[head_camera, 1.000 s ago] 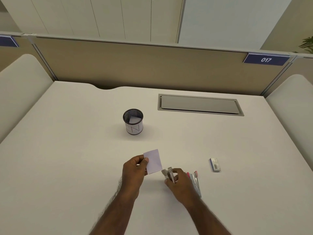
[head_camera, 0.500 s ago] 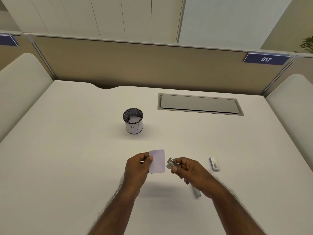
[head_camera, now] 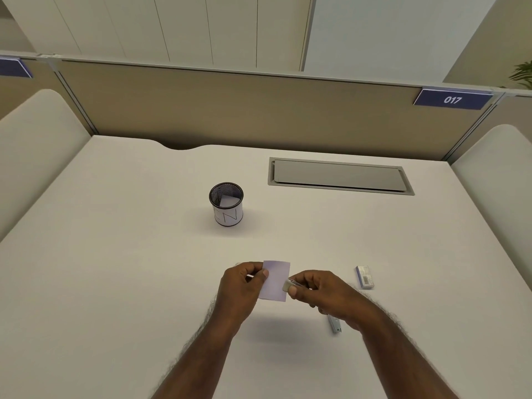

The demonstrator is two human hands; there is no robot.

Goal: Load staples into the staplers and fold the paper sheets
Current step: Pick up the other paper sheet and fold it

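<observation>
My left hand (head_camera: 241, 286) pinches the left edge of a small folded white paper sheet (head_camera: 275, 280) above the table. My right hand (head_camera: 322, 292) grips a small grey stapler (head_camera: 288, 284), whose nose sits at the sheet's right edge. A second stapler (head_camera: 334, 325) lies on the table under my right wrist, mostly hidden. A small staple box (head_camera: 365, 277) lies to the right. The black mesh cup (head_camera: 226, 203) farther back holds a folded white sheet.
The white desk (head_camera: 115, 254) has a grey cable hatch (head_camera: 339, 176) at the back right. A beige partition with a blue "017" sign (head_camera: 452, 99) runs behind. Padded side panels flank the desk left and right.
My right hand lifted the small stapler off the table and brought it left to the paper's right edge. My left hand turned the sheet more upright.
</observation>
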